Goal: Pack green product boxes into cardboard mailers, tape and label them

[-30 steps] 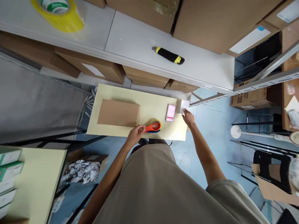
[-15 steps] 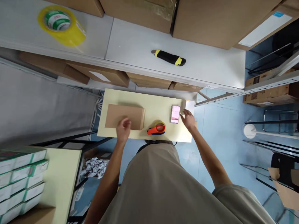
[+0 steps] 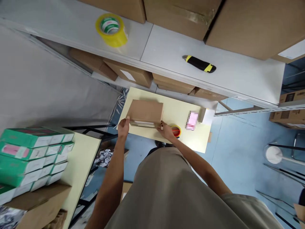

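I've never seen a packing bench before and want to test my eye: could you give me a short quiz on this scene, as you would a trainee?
1. True or false: the left hand and the right hand both touch the same cardboard box.

2. Multiple choice: on the gray shelf, what lies to the right of the yellow tape roll?
A) scissors
B) a utility knife
C) a marker pen

3. Fill the gap: the red tape dispenser on the pale yellow table is nearer to the ____ hand.

Key: 1. True. 2. B. 3. Right.
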The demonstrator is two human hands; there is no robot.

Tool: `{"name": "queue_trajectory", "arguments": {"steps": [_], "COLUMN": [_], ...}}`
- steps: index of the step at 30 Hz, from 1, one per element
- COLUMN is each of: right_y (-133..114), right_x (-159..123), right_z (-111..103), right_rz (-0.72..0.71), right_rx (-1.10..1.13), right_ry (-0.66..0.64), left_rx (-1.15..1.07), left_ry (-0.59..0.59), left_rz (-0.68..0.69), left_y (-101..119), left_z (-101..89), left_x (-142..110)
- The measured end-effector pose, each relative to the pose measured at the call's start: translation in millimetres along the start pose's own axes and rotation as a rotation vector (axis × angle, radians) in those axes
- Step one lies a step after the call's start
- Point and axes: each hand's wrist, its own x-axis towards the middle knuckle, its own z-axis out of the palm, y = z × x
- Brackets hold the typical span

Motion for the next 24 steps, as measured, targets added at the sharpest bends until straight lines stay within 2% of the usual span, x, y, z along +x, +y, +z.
{"name": "queue_trajectory", "arguments": {"steps": [4, 8, 12, 16, 19, 22, 24], "right_y": [1.8, 3.9, 10.5, 19.5, 31.0, 42.4, 45.5], "right_x": [9.1, 23.4, 34.5, 38.6, 33.6, 25.7, 21.4], "right_z": [-40.0, -62.7, -66.0, -66.7, -66.2, -61.4, -58.4], "right_rz": [-0.078, -0.076, -0.061, -0.086, -0.119, -0.108, -0.108], "right_rx": [-0.033, -0.077, -0.025, 0.082, 0.156, 0.119, 0.093], "right_ry": [0.205, 0.226, 0.23, 0.208, 0.139, 0.066, 0.06], "left_rx": [-0.142, -0.189, -0.197, -0.221, -0.233, -0.2, -0.172], "left_ry": [0.073, 0.047, 0.064, 0.017, -0.059, -0.203, -0.231], "left_rz": [0.033, 0.041, 0.03, -0.023, -0.087, -0.089, -0.087], "left_y": [10.8, 19.6, 21.3, 17.7, 8.5, -0.8, -1.8], "left_z": [5.7, 22.8, 38.3, 42.4, 41.2, 41.0, 40.2], "left_x": [-7.9, -12.6, -13.4, -13.6, -20.4, -30.7, -35.9]}}
